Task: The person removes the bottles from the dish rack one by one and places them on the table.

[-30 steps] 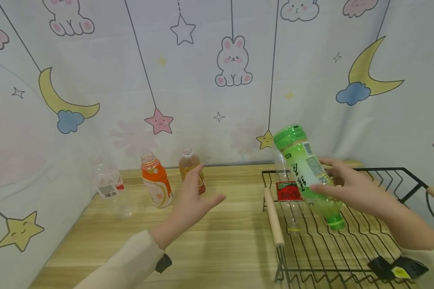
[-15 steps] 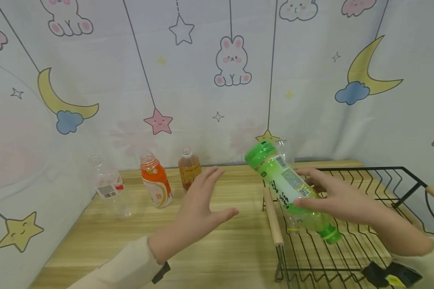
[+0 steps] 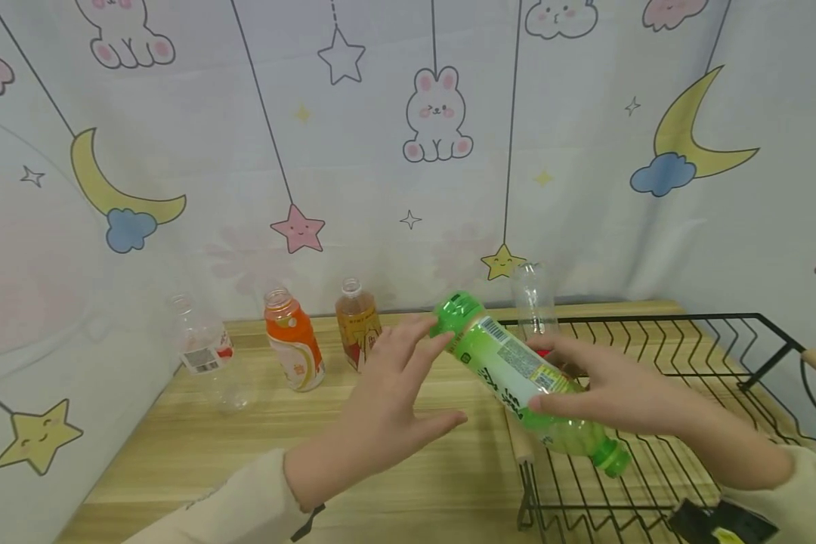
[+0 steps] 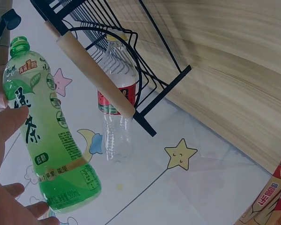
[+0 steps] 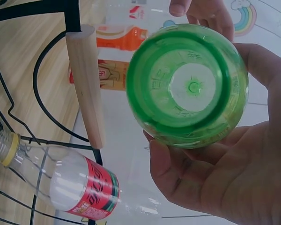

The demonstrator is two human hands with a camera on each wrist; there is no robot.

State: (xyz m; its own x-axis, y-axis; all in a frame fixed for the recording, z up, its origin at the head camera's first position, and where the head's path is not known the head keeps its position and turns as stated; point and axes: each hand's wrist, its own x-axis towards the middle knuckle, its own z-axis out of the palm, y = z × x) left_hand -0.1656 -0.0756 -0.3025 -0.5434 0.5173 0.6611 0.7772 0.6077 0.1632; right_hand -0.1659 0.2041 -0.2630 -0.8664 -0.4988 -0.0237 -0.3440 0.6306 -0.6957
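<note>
My right hand (image 3: 605,385) grips a green plastic drink bottle (image 3: 510,370), thumb on one side and fingers on the other. It slants over the near left part of a black wire rack (image 3: 653,453), base up to the left and neck down to the right. The right wrist view looks straight onto the bottle's round green base (image 5: 192,86). My left hand (image 3: 381,415) has its fingers and thumb spread, fingertips right at the base. Behind the green bottle, a clear bottle (image 3: 536,295) with a red label stands neck-down in the rack.
On the wooden table (image 3: 408,483), a clear bottle (image 3: 204,355), an orange bottle (image 3: 294,340) and an amber bottle (image 3: 357,321) stand upright in a row at the left. The rack has a wooden handle (image 5: 85,84) on its left side. A patterned curtain (image 3: 381,166) hangs behind.
My right hand has brought the green bottle left and down, tilting it further over. My left hand has shifted right, its fingertips now meeting the bottle's base in the head view.
</note>
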